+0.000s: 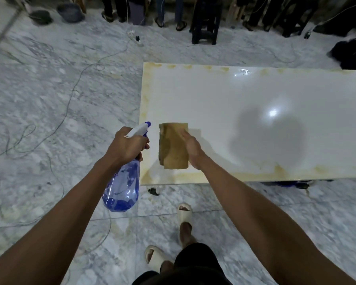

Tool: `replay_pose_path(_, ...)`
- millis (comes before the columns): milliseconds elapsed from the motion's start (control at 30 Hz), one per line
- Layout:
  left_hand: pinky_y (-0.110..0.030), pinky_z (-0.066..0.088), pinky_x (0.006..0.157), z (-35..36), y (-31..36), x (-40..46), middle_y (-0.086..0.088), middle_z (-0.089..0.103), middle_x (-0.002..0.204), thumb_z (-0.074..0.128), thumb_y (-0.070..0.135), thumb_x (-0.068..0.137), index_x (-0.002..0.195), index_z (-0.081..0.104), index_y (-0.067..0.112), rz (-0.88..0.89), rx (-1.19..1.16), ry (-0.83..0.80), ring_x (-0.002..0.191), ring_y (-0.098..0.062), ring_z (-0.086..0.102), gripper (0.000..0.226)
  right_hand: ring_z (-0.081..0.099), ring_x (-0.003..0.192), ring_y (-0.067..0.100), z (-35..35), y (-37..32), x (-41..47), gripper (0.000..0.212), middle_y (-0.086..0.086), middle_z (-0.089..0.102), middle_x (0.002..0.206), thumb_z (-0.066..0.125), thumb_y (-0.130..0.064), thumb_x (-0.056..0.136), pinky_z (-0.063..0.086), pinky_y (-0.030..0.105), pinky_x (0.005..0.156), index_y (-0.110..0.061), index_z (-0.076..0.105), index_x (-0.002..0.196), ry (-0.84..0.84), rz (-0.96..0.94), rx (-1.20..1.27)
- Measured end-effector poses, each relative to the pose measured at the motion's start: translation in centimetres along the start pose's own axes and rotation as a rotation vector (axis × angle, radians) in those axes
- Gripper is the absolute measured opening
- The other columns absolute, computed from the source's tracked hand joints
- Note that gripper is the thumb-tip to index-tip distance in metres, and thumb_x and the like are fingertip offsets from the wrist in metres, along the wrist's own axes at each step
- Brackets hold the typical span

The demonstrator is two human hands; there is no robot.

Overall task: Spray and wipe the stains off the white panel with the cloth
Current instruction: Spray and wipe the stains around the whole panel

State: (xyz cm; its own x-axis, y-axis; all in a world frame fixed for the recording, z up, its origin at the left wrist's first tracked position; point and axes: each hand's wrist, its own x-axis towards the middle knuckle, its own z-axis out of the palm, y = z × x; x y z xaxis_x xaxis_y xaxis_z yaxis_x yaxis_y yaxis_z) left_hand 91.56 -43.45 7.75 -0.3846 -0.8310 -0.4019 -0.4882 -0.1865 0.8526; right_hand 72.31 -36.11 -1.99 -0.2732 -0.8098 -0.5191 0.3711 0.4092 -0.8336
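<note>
White glossy panel (245, 112) edged with yellow-brown stains (193, 176); tan cloth (173, 147); translucent blue spray bottle (123, 186), white-and-blue nozzle; grey-veined marble floor (49, 89).

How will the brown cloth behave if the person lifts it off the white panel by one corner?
The cloth will probably droop, not stay flat: it lies folded, with soft, uneven edges. It looks stained and possibly damp, so it may cling a little to the glossy panel and feel heavier than dry fabric. The right hand rests on its edge.

Bare forearms with no sleeves, black shorts (195, 262), and cream slide sandals (184, 212) with open toes on both feet.
</note>
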Motion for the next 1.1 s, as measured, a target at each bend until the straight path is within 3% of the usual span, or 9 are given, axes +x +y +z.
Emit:
replay_pose_path(100, -0.031, 0.051, 0.049, -0.8, 1.8, -1.6, -0.021, 0.073, 0.084, 0.052, 0.022, 0.068, 0.076, 0.066, -0.002, 0.049, -0.002, 0.001, 0.038, -0.019, 0.054, 0.029, 0.057, 0.123, 0.033, 0.6, -2.2, -1.3, 0.058, 0.017, 0.058, 0.14, 0.039, -0.049, 0.102, 0.042, 0.05, 0.111, -0.008, 0.055, 0.14, -0.03, -0.092, 0.459)
replay_pose_path(200, -0.032, 0.05, 0.049, -1.5, 3.3, -3.4, -0.023, 0.072, 0.084, 0.052, 0.02, 0.068, 0.077, 0.066, -0.002, 0.108, -0.01, 0.0, 0.039, -0.02, 0.053, 0.027, 0.052, 0.129, 0.031, 1.9, -4.1, -2.8, 0.059, 0.013, 0.054, 0.143, 0.032, -0.05, 0.104, 0.032, 0.049, 0.118, -0.011, 0.05, 0.146, -0.088, -0.151, 0.615)
replay_pose_path(333, -0.033, 0.049, 0.049, -2.3, 4.6, -5.2, -0.026, 0.072, 0.083, 0.053, 0.013, 0.078, 0.064, 0.065, 0.008, 0.188, 0.004, 0.011, 0.039, -0.02, 0.054, 0.019, 0.05, 0.133, 0.03, 4.0, -5.8, -3.8, 0.06, 0.011, 0.054, 0.145, 0.029, -0.051, 0.104, 0.029, 0.047, 0.12, -0.015, 0.047, 0.148, -0.143, -0.187, 0.655)
replay_pose_path(433, -0.036, 0.049, 0.054, -2.6, 5.4, -6.0, -0.017, 0.068, 0.067, 0.052, 0.02, 0.07, 0.053, 0.062, 0.012, 0.196, -0.001, 0.019, 0.039, -0.026, 0.052, 0.022, 0.043, 0.141, 0.032, 5.0, -7.0, -4.1, 0.061, 0.013, 0.047, 0.151, 0.026, -0.051, 0.104, 0.029, 0.049, 0.119, -0.015, 0.046, 0.148, -0.168, -0.199, 0.682)
replay_pose_path(567, -0.037, 0.051, 0.054, -3.0, 6.2, -5.8, -0.019, 0.066, 0.065, 0.053, 0.023, 0.07, 0.07, 0.063, -0.003, 0.166, -0.031, 0.039, 0.04, -0.026, 0.051, 0.028, 0.052, 0.131, 0.032, 5.9, -8.4, -3.4, 0.061, 0.013, 0.052, 0.146, 0.023, -0.052, 0.105, 0.038, 0.047, 0.114, -0.016, 0.048, 0.147, -0.179, -0.207, 0.679)
replay_pose_path(700, -0.032, 0.05, 0.049, -3.3, 6.6, -3.9, -0.021, 0.061, 0.064, 0.058, 0.026, 0.068, 0.071, 0.058, -0.002, 0.112, -0.046, 0.033, 0.04, -0.021, 0.049, 0.028, 0.053, 0.128, 0.031, 6.3, -9.4, -1.1, 0.061, 0.014, 0.05, 0.148, 0.024, -0.052, 0.104, 0.031, 0.049, 0.118, -0.016, 0.046, 0.148, -0.175, -0.178, 0.642)
replay_pose_path(833, -0.035, 0.05, 0.054, -3.6, 6.6, 0.2, -0.024, 0.07, 0.077, 0.057, 0.03, 0.092, 0.086, 0.064, -0.006, 0.081, -0.032, 0.049, 0.04, -0.023, 0.053, 0.037, 0.054, 0.129, 0.032, 6.4, -10.1, 2.4, 0.062, 0.015, 0.054, 0.145, 0.025, -0.052, 0.104, 0.032, 0.049, 0.118, -0.013, 0.05, 0.146, -0.153, -0.127, 0.64)
replay_pose_path(900, -0.037, 0.05, 0.055, -3.8, 6.7, 2.6, -0.022, 0.068, 0.075, 0.053, 0.025, 0.094, 0.089, 0.066, -0.007, 0.084, -0.031, 0.05, 0.039, -0.022, 0.052, 0.034, 0.052, 0.134, 0.032, 6.5, -10.5, 4.7, 0.062, 0.014, 0.054, 0.145, 0.024, -0.053, 0.104, 0.032, 0.049, 0.118, -0.014, 0.051, 0.145, -0.141, -0.104, 0.64)
replay_pose_path(1100, -0.03, 0.043, 0.049, -4.9, 8.0, 11.2, 0.004, 0.048, 0.045, 0.052, 0.017, 0.095, 0.055, 0.045, 0.012, 0.042, -0.008, 0.026, 0.04, -0.026, 0.046, 0.041, 0.046, 0.139, 0.031, 6.3, -11.1, 13.3, 0.061, 0.014, 0.052, 0.147, 0.025, -0.054, 0.104, 0.031, 0.049, 0.119, -0.018, 0.051, 0.145, -0.155, -0.037, 0.662)
